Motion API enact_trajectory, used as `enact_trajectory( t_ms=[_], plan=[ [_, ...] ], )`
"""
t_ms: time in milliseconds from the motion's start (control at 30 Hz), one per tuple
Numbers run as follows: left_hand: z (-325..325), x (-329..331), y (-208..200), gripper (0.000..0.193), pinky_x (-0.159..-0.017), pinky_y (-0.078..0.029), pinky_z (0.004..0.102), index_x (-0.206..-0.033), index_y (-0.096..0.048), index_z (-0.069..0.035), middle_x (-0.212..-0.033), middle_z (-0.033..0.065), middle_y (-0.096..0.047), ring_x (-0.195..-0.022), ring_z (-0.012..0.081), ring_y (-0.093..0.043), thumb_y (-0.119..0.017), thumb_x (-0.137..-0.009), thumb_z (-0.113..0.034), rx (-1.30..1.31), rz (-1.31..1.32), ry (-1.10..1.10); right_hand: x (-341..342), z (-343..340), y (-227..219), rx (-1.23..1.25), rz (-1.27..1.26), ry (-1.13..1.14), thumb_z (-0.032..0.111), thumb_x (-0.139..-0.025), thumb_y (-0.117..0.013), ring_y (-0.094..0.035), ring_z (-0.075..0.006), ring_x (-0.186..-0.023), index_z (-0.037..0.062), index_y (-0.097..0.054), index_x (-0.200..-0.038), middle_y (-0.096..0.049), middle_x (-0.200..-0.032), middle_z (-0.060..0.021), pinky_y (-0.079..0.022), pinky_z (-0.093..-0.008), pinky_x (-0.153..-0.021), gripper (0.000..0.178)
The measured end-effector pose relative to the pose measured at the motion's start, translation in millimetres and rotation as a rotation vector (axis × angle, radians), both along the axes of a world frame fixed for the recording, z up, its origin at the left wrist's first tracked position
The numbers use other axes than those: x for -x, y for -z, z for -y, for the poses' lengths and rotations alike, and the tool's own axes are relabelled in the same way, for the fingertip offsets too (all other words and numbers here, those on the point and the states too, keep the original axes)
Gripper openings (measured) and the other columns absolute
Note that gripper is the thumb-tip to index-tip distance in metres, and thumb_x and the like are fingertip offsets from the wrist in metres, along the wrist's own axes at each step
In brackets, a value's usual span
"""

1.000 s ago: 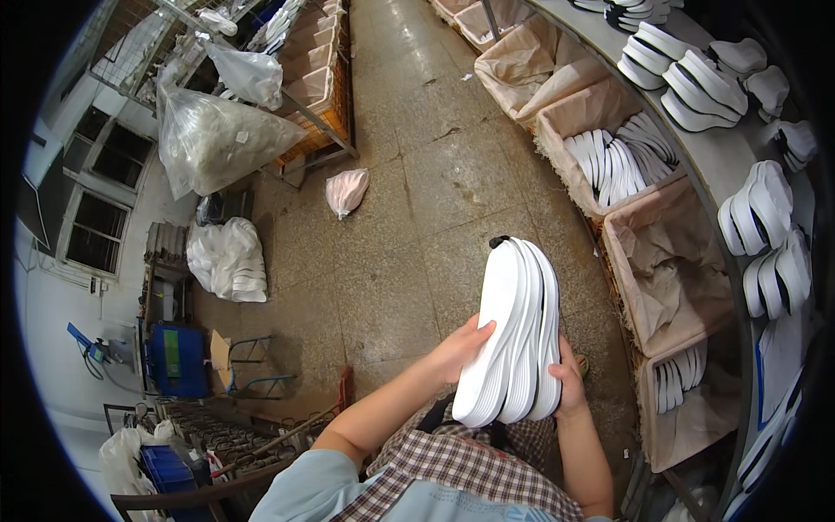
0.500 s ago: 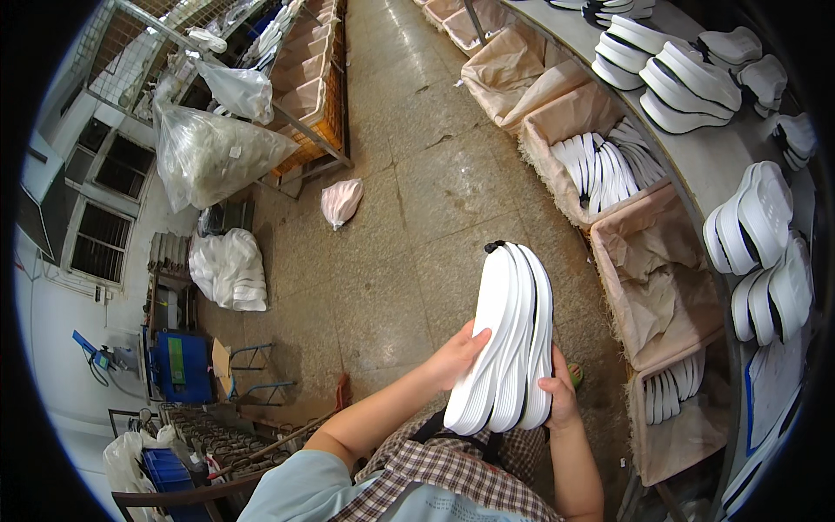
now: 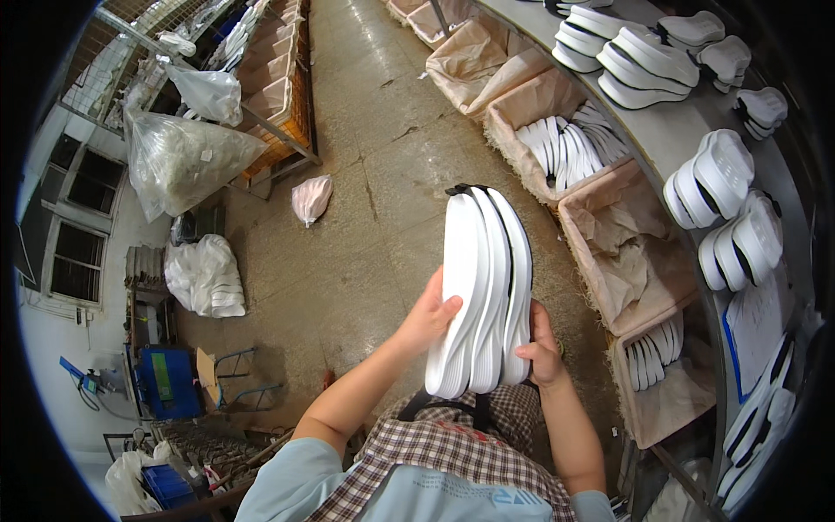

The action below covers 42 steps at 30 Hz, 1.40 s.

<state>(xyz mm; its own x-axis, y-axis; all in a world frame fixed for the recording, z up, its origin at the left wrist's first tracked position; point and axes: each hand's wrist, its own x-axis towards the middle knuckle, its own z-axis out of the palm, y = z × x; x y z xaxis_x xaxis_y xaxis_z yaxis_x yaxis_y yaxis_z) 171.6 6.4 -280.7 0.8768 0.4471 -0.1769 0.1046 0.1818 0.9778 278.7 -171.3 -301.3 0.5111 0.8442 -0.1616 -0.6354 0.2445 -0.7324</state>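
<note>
In front of my body I hold a bundle of several white shoe soles [image 3: 480, 296], stood side by side with black bands showing between them and a dark tie at the far end. My left hand [image 3: 431, 315] grips the bundle's left side, thumb lying on the outer sole. On the right side my right hand [image 3: 543, 350] is wrapped around the near half, thumb bent against the edge. The fingers beneath the soles are partly hidden.
To my right stands a row of cloth-lined bins, one holding white soles [image 3: 565, 150], another nearer bin [image 3: 574, 209] with crumpled lining. Above them a grey bench [image 3: 600, 117] carries sole stacks [image 3: 709, 178]. A pink bag [image 3: 311, 200] and white sack [image 3: 204, 277] lie on the floor at left.
The bundle has risen in the view and stands a little farther from my body, both hands still on it. The surroundings have shifted left in the view.
</note>
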Motion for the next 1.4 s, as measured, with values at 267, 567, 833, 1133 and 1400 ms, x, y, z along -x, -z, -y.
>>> enact_trajectory(
  t_ms=[267,567,833,1133,1400],
  plan=[
    [-17.8,25.6,-18.3,0.077,-0.106,-0.019,0.0336,-0.140,-0.012,0.002,-0.140,0.0161,-0.028,-0.131,0.0243,-0.024,-0.054,-0.088,-0.036,-0.313,0.075,0.010,28.7,-12.5,-14.8,-0.042,0.095,0.019,0.015,-0.057,-0.060,-0.039,-0.0240,-0.121,0.0044,-0.030,-0.132,-0.039,-0.131,-0.0116,-0.028,-0.0375,-0.104,0.082],
    [-31.4,45.1,-27.0,0.042,-0.086,-0.049,0.0351,-0.129,-0.037,0.000,-0.119,0.0161,-0.052,-0.106,0.0258,-0.056,-0.040,-0.094,-0.023,0.703,0.107,-0.129,55.7,-34.3,-73.3,0.129,0.892,0.048,0.026,-0.071,-0.064,-0.029,-0.0297,-0.128,0.0016,-0.033,-0.134,-0.029,-0.138,-0.0168,-0.026,-0.0391,-0.104,0.074],
    [-21.4,78.8,-70.5,0.039,-0.063,-0.038,0.0247,-0.114,-0.045,-0.009,-0.095,0.0059,-0.046,-0.069,0.0145,-0.046,-0.051,-0.087,-0.037,1.053,0.545,0.001,41.5,-30.6,-102.7,-0.559,-0.571,-0.116,0.035,-0.076,-0.053,-0.060,-0.0365,-0.095,0.0001,-0.039,-0.131,-0.053,-0.121,-0.0201,-0.050,-0.0482,-0.081,0.066],
    [-43.4,89.5,-73.4,0.039,-0.065,-0.043,0.0263,-0.115,-0.045,-0.007,-0.095,0.0070,-0.047,-0.071,0.0158,-0.049,-0.051,-0.088,-0.035,1.064,0.633,0.200,58.3,-42.0,-99.6,-0.465,-0.507,-0.138,0.039,-0.079,-0.051,-0.061,-0.0318,-0.097,0.0018,-0.036,-0.132,-0.056,-0.117,-0.0184,-0.052,-0.0457,-0.081,0.067],
    [-39.9,73.9,-73.6,0.046,-0.072,-0.051,0.0289,-0.130,-0.039,-0.010,-0.105,0.0092,-0.057,-0.086,0.0168,-0.058,-0.052,-0.090,-0.029,0.229,0.086,-0.209,82.8,-61.1,-76.6,-0.136,-0.189,-0.056,0.030,-0.070,-0.054,-0.057,-0.0272,-0.101,-0.0013,-0.033,-0.132,-0.049,-0.119,-0.0193,-0.055,-0.0361,-0.076,0.073]
  ],
)
